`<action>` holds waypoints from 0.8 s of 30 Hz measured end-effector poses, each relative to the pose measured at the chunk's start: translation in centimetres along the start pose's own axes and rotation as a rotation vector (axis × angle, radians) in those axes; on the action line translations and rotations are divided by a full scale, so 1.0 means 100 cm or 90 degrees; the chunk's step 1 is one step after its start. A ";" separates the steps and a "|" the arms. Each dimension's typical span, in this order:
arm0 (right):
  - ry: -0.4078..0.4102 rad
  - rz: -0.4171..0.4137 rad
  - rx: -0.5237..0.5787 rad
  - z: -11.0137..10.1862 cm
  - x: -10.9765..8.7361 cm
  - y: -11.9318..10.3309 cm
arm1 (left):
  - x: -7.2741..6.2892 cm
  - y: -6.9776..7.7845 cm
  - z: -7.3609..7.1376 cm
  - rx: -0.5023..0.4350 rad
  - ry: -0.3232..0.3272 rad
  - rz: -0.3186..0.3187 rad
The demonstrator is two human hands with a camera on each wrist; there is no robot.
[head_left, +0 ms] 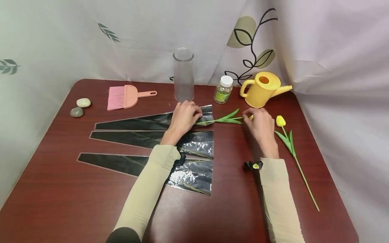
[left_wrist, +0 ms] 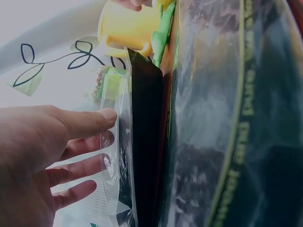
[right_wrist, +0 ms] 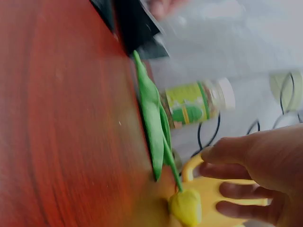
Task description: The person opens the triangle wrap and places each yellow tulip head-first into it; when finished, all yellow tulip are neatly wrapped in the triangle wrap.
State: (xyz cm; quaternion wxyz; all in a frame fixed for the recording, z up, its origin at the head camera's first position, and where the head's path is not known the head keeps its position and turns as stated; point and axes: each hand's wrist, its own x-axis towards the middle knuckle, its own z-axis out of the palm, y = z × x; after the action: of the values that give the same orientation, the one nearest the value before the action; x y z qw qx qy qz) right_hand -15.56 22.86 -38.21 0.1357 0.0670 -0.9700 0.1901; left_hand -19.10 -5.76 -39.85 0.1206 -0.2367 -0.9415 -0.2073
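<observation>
Three tapered black flower sleeves with clear film fronts lie side by side. My left hand [head_left: 184,116] is at the wide end of the farthest flower sleeve [head_left: 136,122]. In the left wrist view its thumb and fingers pinch the clear film [left_wrist: 124,142], and the sleeve's mouth gapes. A yellow tulip with green leaves [head_left: 226,119] lies with its stem inside that mouth, its leaves and bloom outside. My right hand [head_left: 260,125] is by the bloom; in the right wrist view the fingers [right_wrist: 236,190] are loosely bent beside the yellow bloom [right_wrist: 185,208], holding nothing.
A second yellow tulip [head_left: 293,153] lies at the right. Behind stand a clear glass vase [head_left: 183,76], a white-capped jar [head_left: 223,90] and a yellow watering can [head_left: 262,90]. A pink brush [head_left: 130,97] and two stones [head_left: 77,112] lie at the left.
</observation>
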 end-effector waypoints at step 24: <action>0.029 -0.167 -0.084 0.017 0.004 0.023 | -0.001 0.005 -0.002 0.005 0.001 0.009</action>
State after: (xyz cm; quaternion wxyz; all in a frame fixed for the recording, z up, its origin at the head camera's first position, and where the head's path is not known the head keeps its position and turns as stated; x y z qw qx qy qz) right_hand -16.78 24.34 -40.40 0.1852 0.1801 -0.9600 0.1079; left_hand -18.76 -5.51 -39.53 0.1239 -0.2427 -0.9405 -0.2029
